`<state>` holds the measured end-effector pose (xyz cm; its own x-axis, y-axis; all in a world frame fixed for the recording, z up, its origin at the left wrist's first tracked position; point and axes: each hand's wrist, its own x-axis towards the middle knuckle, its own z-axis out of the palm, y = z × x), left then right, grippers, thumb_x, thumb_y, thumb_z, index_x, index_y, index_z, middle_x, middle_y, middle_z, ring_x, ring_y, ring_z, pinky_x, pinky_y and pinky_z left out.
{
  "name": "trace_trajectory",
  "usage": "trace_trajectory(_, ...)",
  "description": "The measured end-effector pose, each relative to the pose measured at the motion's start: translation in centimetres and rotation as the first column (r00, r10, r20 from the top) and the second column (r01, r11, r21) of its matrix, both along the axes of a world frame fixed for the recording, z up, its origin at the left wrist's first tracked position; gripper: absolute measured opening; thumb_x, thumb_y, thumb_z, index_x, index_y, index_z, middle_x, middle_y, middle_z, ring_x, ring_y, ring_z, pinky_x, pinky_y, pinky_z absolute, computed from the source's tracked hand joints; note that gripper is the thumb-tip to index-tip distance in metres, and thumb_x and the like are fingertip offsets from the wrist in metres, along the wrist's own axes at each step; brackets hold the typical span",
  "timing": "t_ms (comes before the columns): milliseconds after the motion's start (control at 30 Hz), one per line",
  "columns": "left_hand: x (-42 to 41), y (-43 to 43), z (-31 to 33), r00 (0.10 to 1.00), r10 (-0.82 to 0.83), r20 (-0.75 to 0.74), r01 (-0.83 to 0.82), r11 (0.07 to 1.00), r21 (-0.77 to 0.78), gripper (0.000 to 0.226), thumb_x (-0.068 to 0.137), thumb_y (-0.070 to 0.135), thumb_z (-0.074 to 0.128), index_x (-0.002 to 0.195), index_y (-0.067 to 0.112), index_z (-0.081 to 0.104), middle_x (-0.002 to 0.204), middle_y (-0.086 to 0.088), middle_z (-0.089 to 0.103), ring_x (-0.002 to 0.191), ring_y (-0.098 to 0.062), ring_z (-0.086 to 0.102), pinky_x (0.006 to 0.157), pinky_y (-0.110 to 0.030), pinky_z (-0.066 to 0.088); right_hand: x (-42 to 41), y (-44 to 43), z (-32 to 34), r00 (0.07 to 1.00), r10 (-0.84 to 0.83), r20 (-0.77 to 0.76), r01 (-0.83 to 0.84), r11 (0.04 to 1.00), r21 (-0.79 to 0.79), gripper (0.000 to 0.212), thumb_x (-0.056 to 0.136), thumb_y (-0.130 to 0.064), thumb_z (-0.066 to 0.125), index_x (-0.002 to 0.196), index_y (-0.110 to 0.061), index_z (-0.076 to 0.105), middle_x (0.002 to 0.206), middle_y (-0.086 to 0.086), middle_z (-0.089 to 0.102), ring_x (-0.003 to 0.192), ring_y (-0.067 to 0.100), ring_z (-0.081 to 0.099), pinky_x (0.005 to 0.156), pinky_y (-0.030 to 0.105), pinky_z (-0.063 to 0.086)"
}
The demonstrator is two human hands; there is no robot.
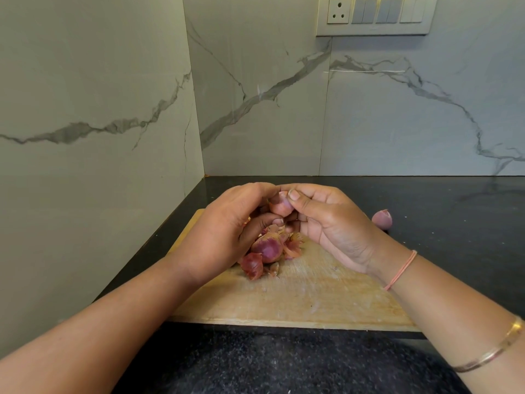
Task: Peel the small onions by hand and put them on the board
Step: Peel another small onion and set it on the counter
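Currently mid-peel, and early in the task by the look of it. Left hand [227, 226] curls its fingers round the held onion [279, 207], raised above the far half of the board [312, 294]. Below the hands, toward the board's far edge, two onions [265, 248] lie touching: the near one is dark with skin on, the other purple, can't tell if fully peeled. Loose skins [294, 245] lie just beside them. Right hand [329, 223] pinches the held onion's top with thumb and forefinger, other fingers curled in, likely lifting skin. Off the board's far right corner, on the black worktop [454, 237], sits a stray onion [382, 218], pale with a skin scrap on top. Remaining: finish this one, peel the rest, get all onto the board.
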<state>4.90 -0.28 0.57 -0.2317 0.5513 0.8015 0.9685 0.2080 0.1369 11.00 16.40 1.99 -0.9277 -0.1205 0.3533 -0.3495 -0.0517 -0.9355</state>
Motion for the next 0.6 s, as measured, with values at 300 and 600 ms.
trace_trajectory(300,0.15,0.09,-0.10,1.000,0.006,0.009,-0.006,1.000,0.029,0.024,0.092,0.029,0.050,0.115,0.026,0.045,0.101,0.018,0.051,0.092,-0.003,0.054,0.080,-0.028,0.049,-0.04,-0.09,0.01,0.999,-0.039,0.012,0.040,0.999,-0.017,0.025,0.098,-0.014,0.043,0.089,-0.008,0.065,0.084,0.007,0.064,0.073,0.016,0.059,0.064,0.023,0.048)
trace_trajectory(600,0.22,0.13,0.03,1.000,0.010,0.020,-0.011,1.000,0.026,0.020,0.092,0.030,0.048,0.111,0.027,0.045,0.092,0.026,0.049,0.088,0.003,0.052,0.075,-0.021,0.049,0.07,-0.24,0.08,0.998,-0.063,0.014,0.063,0.998,-0.004,0.030,0.098,-0.019,0.043,0.080,-0.009,0.065,0.080,0.004,0.065,0.072,0.017,0.059,0.065,0.025,0.047)
